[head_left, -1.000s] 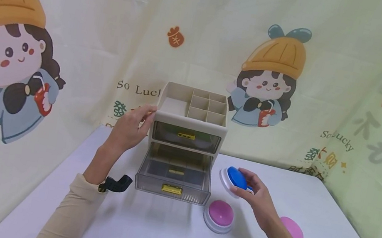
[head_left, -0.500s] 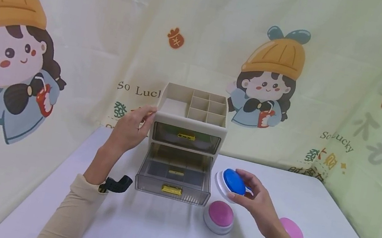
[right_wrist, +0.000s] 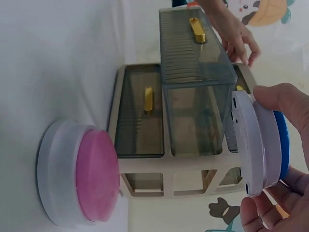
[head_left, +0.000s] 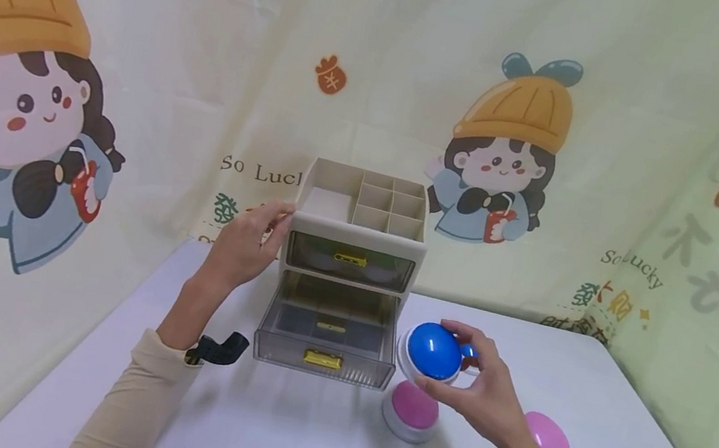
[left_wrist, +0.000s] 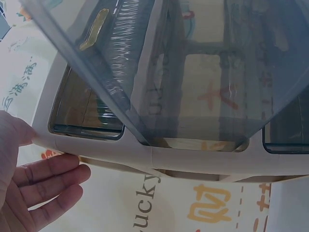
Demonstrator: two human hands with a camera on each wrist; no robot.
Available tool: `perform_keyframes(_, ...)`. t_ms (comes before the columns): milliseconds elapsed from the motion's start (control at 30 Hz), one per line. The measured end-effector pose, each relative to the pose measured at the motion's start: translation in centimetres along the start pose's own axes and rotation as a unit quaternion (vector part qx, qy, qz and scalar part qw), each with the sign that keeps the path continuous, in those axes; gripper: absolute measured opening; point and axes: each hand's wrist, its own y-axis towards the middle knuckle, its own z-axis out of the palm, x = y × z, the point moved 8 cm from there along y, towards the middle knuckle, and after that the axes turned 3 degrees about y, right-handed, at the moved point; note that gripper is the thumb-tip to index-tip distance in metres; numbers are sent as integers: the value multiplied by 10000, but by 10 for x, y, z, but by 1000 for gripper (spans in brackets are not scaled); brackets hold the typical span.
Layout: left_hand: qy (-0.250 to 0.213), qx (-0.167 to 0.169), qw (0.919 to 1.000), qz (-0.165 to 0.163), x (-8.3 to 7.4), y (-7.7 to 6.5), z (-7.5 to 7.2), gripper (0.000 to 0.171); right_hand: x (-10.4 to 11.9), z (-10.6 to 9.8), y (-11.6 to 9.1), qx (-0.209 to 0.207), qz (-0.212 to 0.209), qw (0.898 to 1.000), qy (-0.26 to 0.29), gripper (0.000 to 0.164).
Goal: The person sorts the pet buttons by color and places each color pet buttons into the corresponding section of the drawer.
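My right hand [head_left: 477, 390] grips a round push-button buzzer [head_left: 434, 351] with a blue dome and white base by its sides. In the head view it is raised right of the pulled-out drawer [head_left: 323, 359], overlapping the pink-domed buzzer [head_left: 414, 408] below. The right wrist view shows the base of the blue buzzer [right_wrist: 251, 145] tipped on edge. My left hand [head_left: 247, 243] touches the upper left edge of a beige drawer organizer [head_left: 358, 234]; its fingers [left_wrist: 53, 193] extend loosely at the corner in the left wrist view. The organizer's middle clear drawer stands out; the top one is closed.
A second pink buzzer [head_left: 548, 438] lies right of my forearm. Part of another blue-topped item [head_left: 468, 351] shows behind my right fingers. Open compartments [head_left: 391, 205] fill the organizer's top. A printed curtain [head_left: 380, 101] hangs behind the white table [head_left: 266, 438].
My right hand has brought the blue buzzer slightly left and lower in the head view, and its dome has turned more toward the camera. The left hand and the drawer stay in place.
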Motion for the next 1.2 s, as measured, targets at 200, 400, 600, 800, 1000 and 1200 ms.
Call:
perform_keyframes(200,-27,-3,10000,18,0,0,1,27,2,-2,0,-21,49,10000,41,80)
perform_keyframes(400,-7,6,10000,-6,-1,0,0,29,9,2,1,35,26,9999,151,82)
perform_keyframes(600,12,20,10000,-13,-1,-1,-1,29,23,13,0,129,-71,9995,292,86)
perform_keyframes(800,12,12,10000,5,-1,-1,-1,29,41,23,-5,239,-410,9983,347,85)
perform_keyframes(1000,9,22,10000,-1,-1,-1,-1,29,49,30,-4,282,-479,9978,355,85)
perform_keyframes(1200,8,31,10000,-20,-2,-1,-1,28,53,40,3,385,-571,9969,391,83)
